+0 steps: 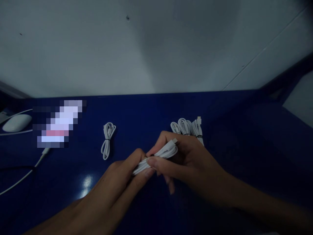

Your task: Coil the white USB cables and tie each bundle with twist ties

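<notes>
Between my two hands is a folded bundle of white USB cable, its metal plug pointing up and to the right. My left hand pinches the lower left end of the bundle between thumb and fingers. My right hand grips its middle, thumb and fingertips closed where a dark tie partly shows. Beyond my right hand lie several more bundled white cables, partly hidden by it. Another tied white cable rests alone on the blue table, left of centre.
At the left of the blue table lies a pixelated, lit phone-like device with a white cord plugged in. A white computer mouse sits at the far left edge. A pale wall rises behind the table.
</notes>
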`<state>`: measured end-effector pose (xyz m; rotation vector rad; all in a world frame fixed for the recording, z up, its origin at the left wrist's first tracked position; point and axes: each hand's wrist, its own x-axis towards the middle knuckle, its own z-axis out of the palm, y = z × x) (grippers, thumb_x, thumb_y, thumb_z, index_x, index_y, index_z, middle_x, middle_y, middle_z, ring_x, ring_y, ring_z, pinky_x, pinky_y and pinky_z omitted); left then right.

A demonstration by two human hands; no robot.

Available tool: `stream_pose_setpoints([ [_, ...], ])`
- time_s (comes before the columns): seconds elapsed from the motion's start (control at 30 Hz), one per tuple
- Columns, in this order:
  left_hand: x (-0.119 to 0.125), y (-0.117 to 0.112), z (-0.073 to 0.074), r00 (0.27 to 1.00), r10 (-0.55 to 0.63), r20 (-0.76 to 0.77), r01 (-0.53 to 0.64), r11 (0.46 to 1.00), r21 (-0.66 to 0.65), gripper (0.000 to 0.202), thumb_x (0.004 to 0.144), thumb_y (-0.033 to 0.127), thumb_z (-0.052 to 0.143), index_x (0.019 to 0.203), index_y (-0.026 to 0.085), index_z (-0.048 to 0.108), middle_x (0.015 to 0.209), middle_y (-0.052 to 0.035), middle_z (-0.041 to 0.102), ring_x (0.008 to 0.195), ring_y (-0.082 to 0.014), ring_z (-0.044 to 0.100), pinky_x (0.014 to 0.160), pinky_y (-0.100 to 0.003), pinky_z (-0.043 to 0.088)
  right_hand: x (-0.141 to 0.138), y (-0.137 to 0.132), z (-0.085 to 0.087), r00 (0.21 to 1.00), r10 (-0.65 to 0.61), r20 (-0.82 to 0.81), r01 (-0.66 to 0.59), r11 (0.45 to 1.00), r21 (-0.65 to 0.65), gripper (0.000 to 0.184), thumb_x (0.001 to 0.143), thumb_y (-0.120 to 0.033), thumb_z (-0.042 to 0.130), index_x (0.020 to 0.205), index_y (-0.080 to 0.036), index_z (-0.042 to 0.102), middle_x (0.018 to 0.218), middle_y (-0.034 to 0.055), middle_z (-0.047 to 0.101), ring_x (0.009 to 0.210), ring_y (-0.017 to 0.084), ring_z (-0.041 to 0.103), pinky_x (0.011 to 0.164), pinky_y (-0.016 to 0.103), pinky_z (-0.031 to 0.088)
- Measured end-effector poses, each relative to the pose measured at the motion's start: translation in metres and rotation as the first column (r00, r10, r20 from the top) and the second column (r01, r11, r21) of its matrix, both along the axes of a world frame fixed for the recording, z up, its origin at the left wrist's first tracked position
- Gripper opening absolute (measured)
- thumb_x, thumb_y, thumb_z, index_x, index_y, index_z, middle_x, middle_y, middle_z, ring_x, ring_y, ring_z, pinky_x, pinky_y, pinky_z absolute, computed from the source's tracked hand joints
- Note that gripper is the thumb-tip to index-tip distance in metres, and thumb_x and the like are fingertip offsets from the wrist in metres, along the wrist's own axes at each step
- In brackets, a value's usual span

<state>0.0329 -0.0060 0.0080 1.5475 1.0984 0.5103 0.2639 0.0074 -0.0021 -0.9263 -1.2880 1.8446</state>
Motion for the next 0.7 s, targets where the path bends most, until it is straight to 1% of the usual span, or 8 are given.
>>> stream_pose_setpoints([
  [0.13, 0.0007, 0.0011, -0.0006, 1.0, -0.001, -0.009, 0.001, 0.998, 0.066, 0.029, 0.112, 0.052, 0.059, 0.099, 0.029, 0.071, 0.07, 0.0036, 0.062, 0.055, -0.0164, 0.051, 0.046, -0.025, 0.043, -0.0004, 0.0011, -0.002, 1.0, -0.019, -0.002, 0.019, 1.0, 0.012, 0.011, 0.103, -0.023, 0.087, 0.109, -0.023, 0.079, 0.085, -0.0027, 0.074, 0.072, 0.012, 0.07, 0.062, 0.018, 0.063],
  [0.27, 0.0012, 0.0018, -0.0019, 1.0, -0.014, -0.005, 0.015, 0.996, 0.086, 0.028, 0.113, 0.051, 0.058, 0.101, 0.029, 0.071, 0.07, 0.0039, 0.063, 0.055, -0.0165, 0.051, 0.047, -0.026, 0.044, 0.0003, 0.0005, -0.0005, 0.999, -0.021, 0.039, 0.02, 1.0, 0.017, 0.014, 0.101, -0.019, 0.089, 0.11, -0.024, 0.08, 0.089, -0.0023, 0.075, 0.075, 0.011, 0.069, 0.063, 0.017, 0.062],
  [0.37, 0.0017, 0.002, -0.0019, 1.0, -0.02, -0.011, 0.021, 0.995, 0.096, 0.028, 0.114, 0.05, 0.056, 0.102, 0.03, 0.072, 0.073, 0.0033, 0.067, 0.056, -0.0169, 0.052, 0.049, -0.027, 0.044, 0.0003, 0.0005, 0.001, 0.999, -0.017, 0.028, 0.017, 1.0, 0.004, 0.015, 0.1, -0.017, 0.089, 0.108, -0.024, 0.079, 0.086, -0.003, 0.073, 0.074, 0.011, 0.068, 0.062, 0.017, 0.062],
  [0.47, 0.0024, 0.0015, -0.0002, 1.0, -0.026, -0.015, 0.027, 0.996, 0.085, 0.028, 0.114, 0.049, 0.053, 0.105, 0.031, 0.072, 0.073, 0.0034, 0.07, 0.055, -0.0172, 0.052, 0.049, -0.028, 0.043, 0.0004, 0.0016, 0.0013, 1.0, -0.006, -0.011, 0.006, 1.0, -0.024, 0.016, 0.099, -0.014, 0.088, 0.104, -0.023, 0.076, 0.083, -0.0054, 0.071, 0.069, 0.009, 0.066, 0.061, 0.015, 0.06],
  [0.57, 0.003, 0.0007, 0.0023, 0.999, -0.053, -0.01, 0.053, 0.997, 0.055, 0.028, 0.115, 0.048, 0.051, 0.109, 0.033, 0.074, 0.076, 0.0034, 0.073, 0.054, -0.017, 0.055, 0.049, -0.028, 0.045, 0.0015, 0.0026, 0.0016, 1.0, 0.009, -0.027, -0.01, 0.999, -0.047, 0.017, 0.099, -0.012, 0.087, 0.103, -0.023, 0.075, 0.08, -0.007, 0.069, 0.066, 0.008, 0.064, 0.06, 0.014, 0.059],
  [0.63, 0.0029, 0.0002, 0.0038, 0.998, -0.061, -0.003, 0.061, 0.997, 0.056, 0.027, 0.115, 0.048, 0.053, 0.109, 0.033, 0.075, 0.079, 0.0029, 0.075, 0.054, -0.0169, 0.057, 0.05, -0.028, 0.048, 0.0027, 0.003, 0.0025, 1.0, 0.022, -0.021, -0.023, 0.999, -0.048, 0.018, 0.099, -0.011, 0.087, 0.103, -0.023, 0.075, 0.079, -0.0075, 0.069, 0.066, 0.007, 0.064, 0.06, 0.013, 0.058],
  [0.7, 0.0021, -0.0003, 0.0051, 0.998, -0.063, 0.002, 0.062, 0.996, 0.066, 0.027, 0.114, 0.049, 0.054, 0.11, 0.033, 0.075, 0.078, 0.0031, 0.074, 0.054, -0.0168, 0.056, 0.051, -0.028, 0.048, 0.0035, 0.0033, 0.004, 0.999, 0.036, -0.016, -0.036, 0.998, -0.047, 0.019, 0.099, -0.011, 0.087, 0.104, -0.023, 0.074, 0.079, -0.0077, 0.069, 0.066, 0.007, 0.065, 0.06, 0.013, 0.058],
])
